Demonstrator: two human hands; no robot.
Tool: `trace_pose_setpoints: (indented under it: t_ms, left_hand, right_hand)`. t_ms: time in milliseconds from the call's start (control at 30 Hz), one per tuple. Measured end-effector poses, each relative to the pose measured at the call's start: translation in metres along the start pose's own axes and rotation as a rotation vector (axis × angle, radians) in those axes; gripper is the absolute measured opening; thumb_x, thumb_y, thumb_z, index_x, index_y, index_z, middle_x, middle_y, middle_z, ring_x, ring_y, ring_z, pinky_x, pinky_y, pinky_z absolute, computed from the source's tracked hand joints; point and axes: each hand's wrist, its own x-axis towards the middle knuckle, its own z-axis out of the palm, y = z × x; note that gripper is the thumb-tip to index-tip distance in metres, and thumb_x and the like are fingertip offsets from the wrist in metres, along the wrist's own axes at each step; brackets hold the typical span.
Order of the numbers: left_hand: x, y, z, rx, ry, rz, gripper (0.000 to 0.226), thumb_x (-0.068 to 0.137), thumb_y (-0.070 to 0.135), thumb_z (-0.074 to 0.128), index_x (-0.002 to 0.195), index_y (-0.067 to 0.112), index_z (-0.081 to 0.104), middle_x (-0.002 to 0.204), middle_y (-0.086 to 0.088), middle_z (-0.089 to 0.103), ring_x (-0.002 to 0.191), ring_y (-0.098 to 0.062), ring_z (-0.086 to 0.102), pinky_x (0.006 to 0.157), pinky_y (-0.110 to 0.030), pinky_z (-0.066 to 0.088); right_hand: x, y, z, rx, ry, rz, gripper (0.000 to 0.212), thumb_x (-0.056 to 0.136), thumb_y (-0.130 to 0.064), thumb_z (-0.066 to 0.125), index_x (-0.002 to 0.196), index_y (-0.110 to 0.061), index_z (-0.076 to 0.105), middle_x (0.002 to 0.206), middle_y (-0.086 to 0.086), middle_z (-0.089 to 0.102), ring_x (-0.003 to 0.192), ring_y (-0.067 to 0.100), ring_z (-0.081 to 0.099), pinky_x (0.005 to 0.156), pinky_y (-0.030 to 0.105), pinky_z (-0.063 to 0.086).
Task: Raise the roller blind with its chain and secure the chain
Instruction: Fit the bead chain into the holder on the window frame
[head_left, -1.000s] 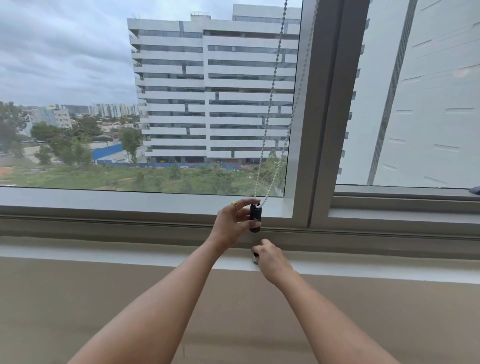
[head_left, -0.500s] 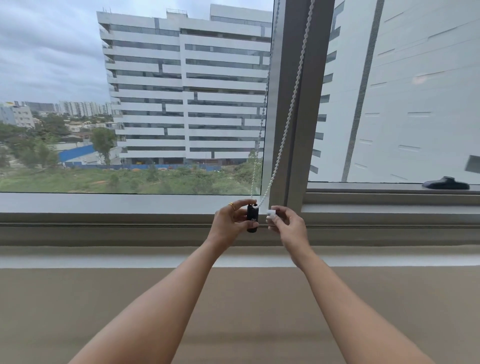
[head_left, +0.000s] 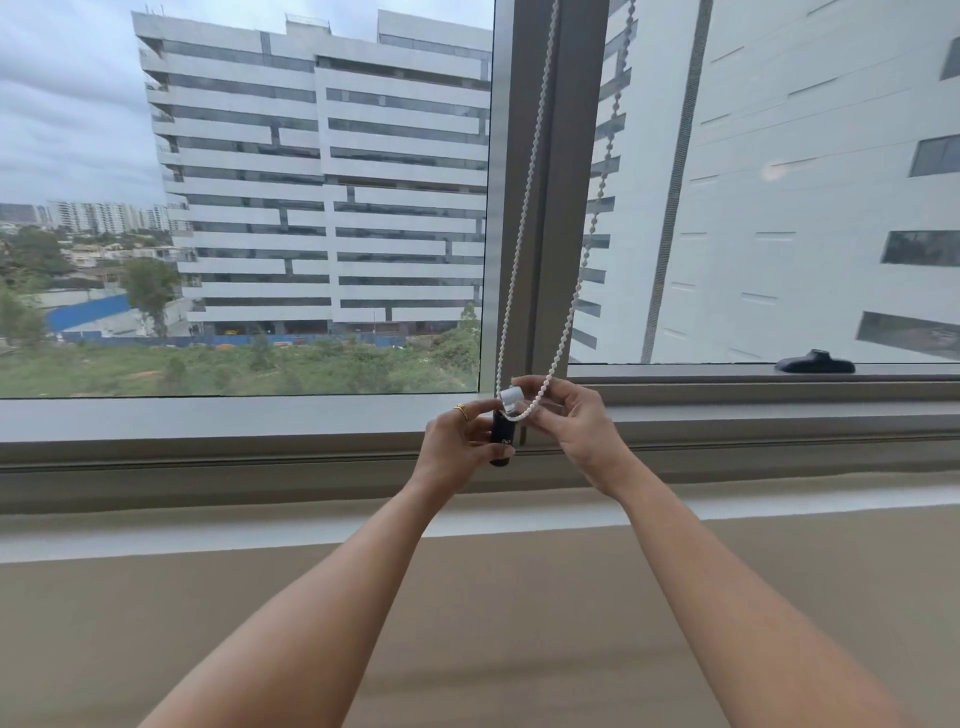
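A white bead chain hangs in a loop down the grey window mullion; its second strand runs to the right, in front of the pane. My left hand grips a small black cylinder, the chain holder, just below the loop's bottom. My right hand pinches a small white piece at the top of that holder, with the chain's lowest bend draped across its fingers. The roller blind itself is out of view above.
A grey window sill runs under both panes, with a beige wall beneath it. A black window handle lies on the right frame. Buildings and trees show outside.
My right hand rose from the ledge below the sill to the holder and now pinches the white piece at the chain's bottom. The view shifted right, and my left hand kept its grip.
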Motion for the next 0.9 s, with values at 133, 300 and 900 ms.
trace_pose_setpoints:
  t_ms: [133,300,900]
  left_hand:
    - [0.000,0.002,0.004,-0.022,-0.013,-0.001,0.059,0.064,-0.010,0.074,0.117,0.011,0.059,0.095,-0.014,0.071,0.080,-0.019,0.068,0.076,-0.022,0.056]
    - [-0.001,0.004,0.008,-0.029,-0.017,-0.005,0.060,0.063,-0.012,0.074,0.116,0.013,0.059,0.096,-0.016,0.071,0.079,-0.020,0.067,0.080,-0.029,0.055]
    - [-0.005,0.007,0.018,-0.004,-0.002,0.041,0.061,0.066,-0.009,0.073,0.118,0.019,0.060,0.095,-0.010,0.068,0.082,-0.018,0.065,0.074,-0.016,0.055]
  right_hand:
    - [-0.003,-0.001,-0.005,-0.016,-0.001,0.006,0.023,0.079,-0.004,0.065,0.101,-0.012,0.065,0.095,0.016,0.065,0.090,0.019,0.062,0.088,0.028,0.054]
    - [-0.005,-0.002,-0.011,-0.035,-0.019,-0.020,0.022,0.083,-0.001,0.061,0.100,-0.015,0.065,0.088,0.006,0.067,0.085,0.013,0.064,0.082,0.023,0.055]
    - [-0.008,-0.011,-0.017,-0.470,0.050,-0.145,0.035,0.078,0.010,0.055,0.081,-0.022,0.068,0.101,0.000,0.049,0.086,0.018,0.061,0.074,0.018,0.052]
